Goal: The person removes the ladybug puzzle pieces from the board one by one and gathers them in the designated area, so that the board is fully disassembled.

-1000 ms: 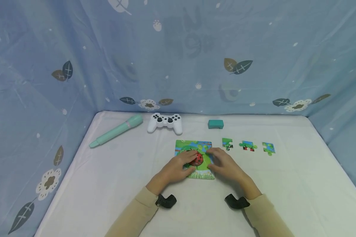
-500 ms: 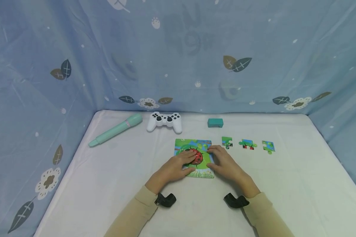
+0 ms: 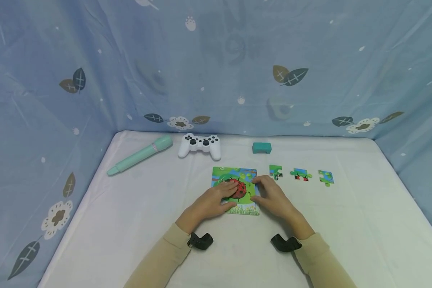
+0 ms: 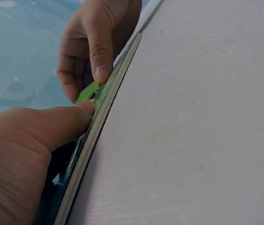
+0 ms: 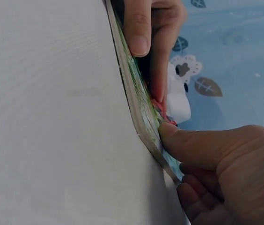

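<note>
A square ladybug jigsaw puzzle (image 3: pixel 239 208) lies on the white table between both hands. My left hand (image 3: pixel 210 201) rests over its left part, fingers extended across the ladybug and thumb near the lower edge. My right hand (image 3: pixel 273 198) is at the right side, where thumb and fingers pinch a green puzzle piece (image 4: pixel 88 92); in the left wrist view this piece stands tilted up from the board. The palm hides part of the right border. Farther right lie three loose pieces: a green corner piece (image 3: pixel 275 171), a middle piece (image 3: pixel 300 175) and a blue-green piece (image 3: pixel 325 177).
At the back of the table (image 3: pixel 363 224) lie a mint-green pen-shaped stick (image 3: pixel 140 156), a white game controller (image 3: pixel 200 146) and a small teal block (image 3: pixel 261 148). A blue printed cloth (image 3: pixel 216 72) hangs behind and along both sides.
The head view has tilted down slightly. Both hands stay nearly in place; an edge of the green piece by the right hand now shows raised out of the puzzle.
</note>
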